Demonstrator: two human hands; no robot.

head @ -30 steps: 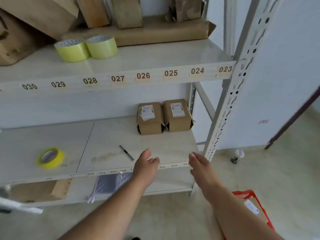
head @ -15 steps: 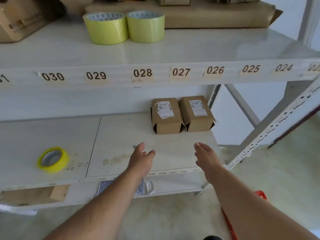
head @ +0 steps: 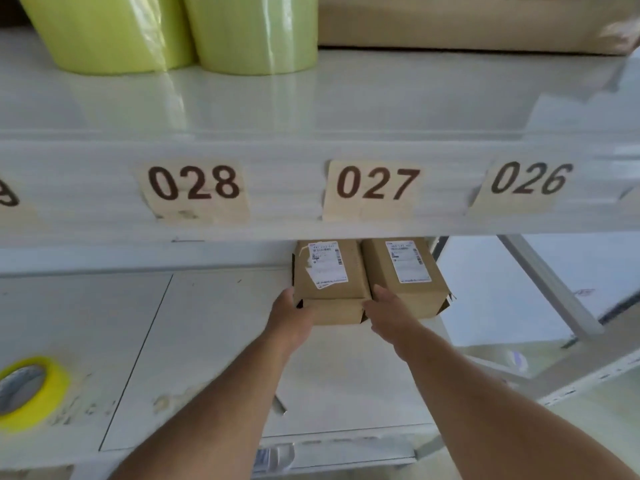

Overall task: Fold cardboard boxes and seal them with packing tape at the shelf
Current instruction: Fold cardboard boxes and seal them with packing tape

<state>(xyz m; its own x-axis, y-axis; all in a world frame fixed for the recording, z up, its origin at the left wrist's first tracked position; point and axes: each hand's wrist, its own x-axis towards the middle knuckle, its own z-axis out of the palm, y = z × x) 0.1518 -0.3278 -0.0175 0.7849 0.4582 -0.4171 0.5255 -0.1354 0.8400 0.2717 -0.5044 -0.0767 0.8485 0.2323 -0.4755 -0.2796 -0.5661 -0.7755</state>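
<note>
left hand (head: 289,315) and right hand (head: 388,308) flanked labelled box (head: 329,285) | touched its sides, grip unclear | long axis pointed away | equally near

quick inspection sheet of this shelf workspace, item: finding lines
surface: lower shelf board, white, scuffed and stained near its front
job's things: left box and right box side by side at the back, both labelled; yellow tape roll lying flat at left
clutter: two green tape rolls and flat cardboard on the upper shelf
grippers: left hand and right hand flank the left box; grip not clear
cables: nothing seen
surroundings: number tags 028, 027, 026; white wall
</note>
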